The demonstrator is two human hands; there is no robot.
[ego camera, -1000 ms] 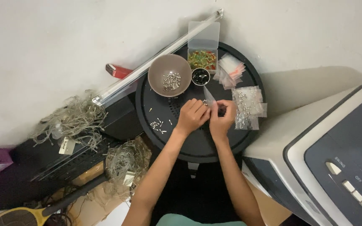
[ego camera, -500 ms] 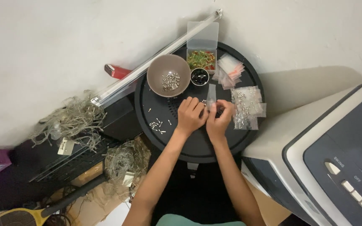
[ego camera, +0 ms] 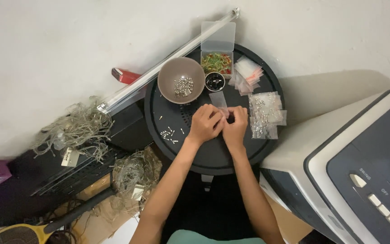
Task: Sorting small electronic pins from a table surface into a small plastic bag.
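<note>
Plastic bag [ego camera: 219, 100], small and clear, sits pinched between my left hand [ego camera: 206, 124] and right hand [ego camera: 235, 126], both closed on its lower edge over the round black bench [ego camera: 213, 153]. I see a brown bowl [ego camera: 181, 80] of metal bits beyond, filled bags [ego camera: 265, 115] to the right.

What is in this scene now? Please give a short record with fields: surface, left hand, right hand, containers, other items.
surface: round black table
left hand: left hand pinches small clear bag
right hand: right hand touches the same bag, beside the left hand
containers: brown bowl with small metal parts; small black cup; open clear box
other items: filled clear bags; loose metal parts; long tube
</note>
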